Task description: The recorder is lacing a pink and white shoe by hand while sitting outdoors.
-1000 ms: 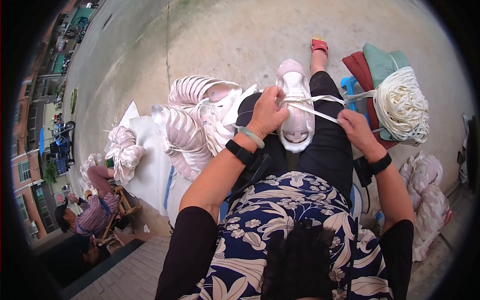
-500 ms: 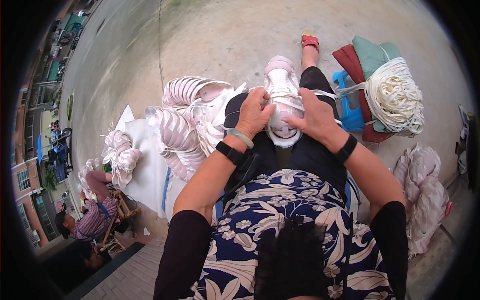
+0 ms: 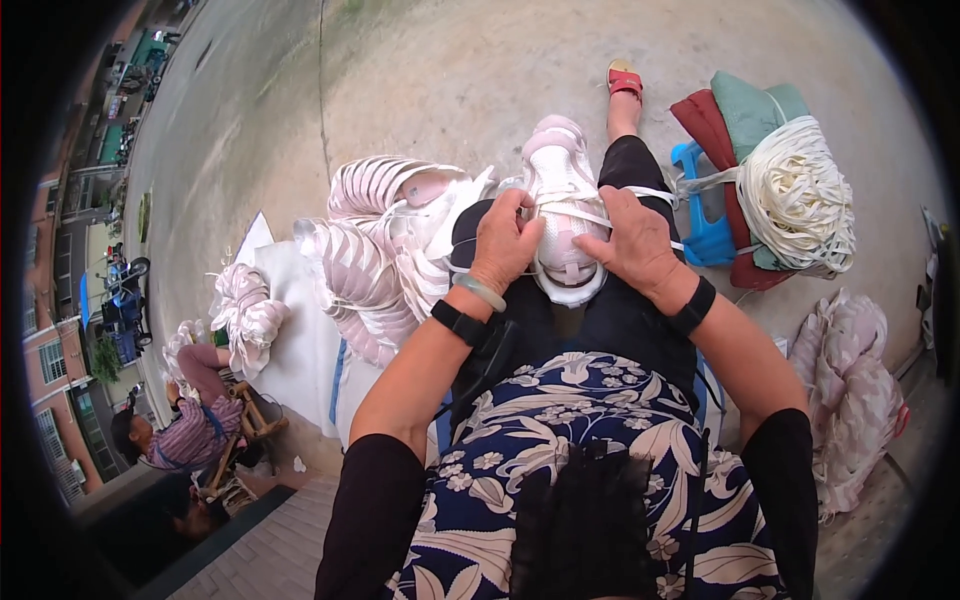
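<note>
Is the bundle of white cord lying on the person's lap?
No, the bundle of white cord rests on folded cloths at the person's right, while the lap holds a white and pink shoe under both hands.

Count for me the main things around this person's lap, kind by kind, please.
Hands on the shoe: 2, left hand and right hand
White and pink shoe on the lap: 1
Bundle of white laces: 1
Blue stool: 1
Red sandal: 1
Total: 6
</note>
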Demonstrator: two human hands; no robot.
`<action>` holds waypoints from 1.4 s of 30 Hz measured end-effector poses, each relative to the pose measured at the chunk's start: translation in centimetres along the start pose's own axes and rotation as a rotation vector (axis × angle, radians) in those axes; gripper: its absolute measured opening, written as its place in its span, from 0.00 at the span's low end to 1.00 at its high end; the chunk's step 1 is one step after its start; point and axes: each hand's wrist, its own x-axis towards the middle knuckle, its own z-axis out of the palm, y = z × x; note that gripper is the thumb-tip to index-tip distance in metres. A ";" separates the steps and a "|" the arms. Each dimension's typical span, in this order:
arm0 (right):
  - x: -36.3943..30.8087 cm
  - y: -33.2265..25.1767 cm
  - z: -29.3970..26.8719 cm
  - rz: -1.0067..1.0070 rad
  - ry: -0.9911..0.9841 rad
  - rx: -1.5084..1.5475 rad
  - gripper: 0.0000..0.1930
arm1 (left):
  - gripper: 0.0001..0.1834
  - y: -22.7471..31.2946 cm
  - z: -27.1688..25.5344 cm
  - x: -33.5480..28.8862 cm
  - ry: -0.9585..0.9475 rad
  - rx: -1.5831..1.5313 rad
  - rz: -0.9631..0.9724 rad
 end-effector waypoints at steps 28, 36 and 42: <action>0.2 0.5 1.0 0.015 -0.007 0.070 0.12 | 0.04 4.6 4.5 1.0 0.220 0.472 0.345; 0.1 0.7 0.7 0.047 -0.014 0.093 0.12 | 0.04 4.2 4.5 1.6 0.172 0.455 0.342; 0.2 1.0 0.9 0.059 -0.033 0.118 0.14 | 0.03 4.5 3.4 1.1 0.155 0.367 0.388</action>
